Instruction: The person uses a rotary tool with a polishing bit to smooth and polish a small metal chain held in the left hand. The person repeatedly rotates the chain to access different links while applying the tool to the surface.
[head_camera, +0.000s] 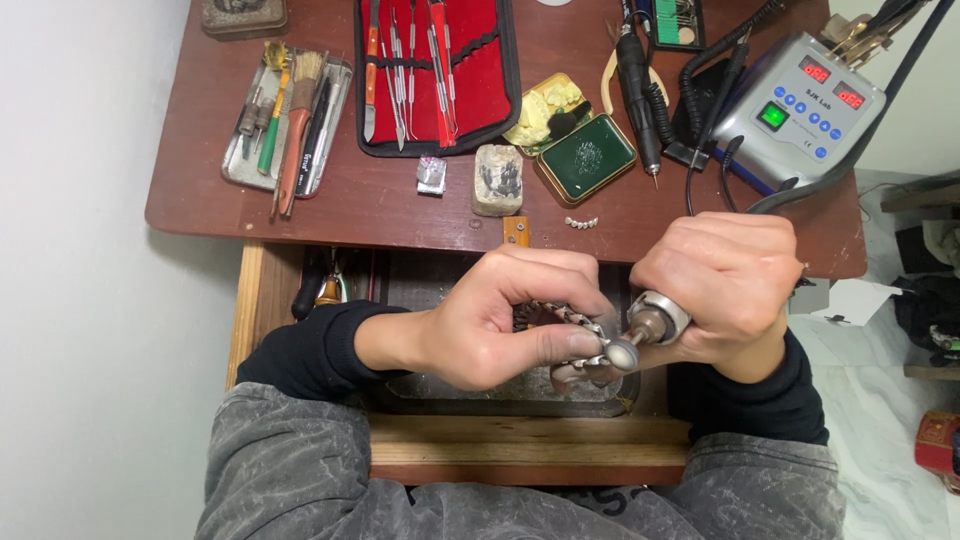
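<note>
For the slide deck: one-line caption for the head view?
Left hand pinches a small metal dental framework while right hand presses a rotary handpiece against it over a bench drawer.

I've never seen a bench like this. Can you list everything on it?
handpiece: one, silver, in right hand, tip on workpiece
workpiece: one, metal, small, in left hand
tool roll: one, red, desk top centre
brush tray: one, metal, desk left
tin: one, green, open, centre
block: one, pale, beside tin
control box: one, grey, desk right
spare handpiece: one, black, right of tin
left hand: fingers pinch workpiece
right hand: grips handpiece
</note>
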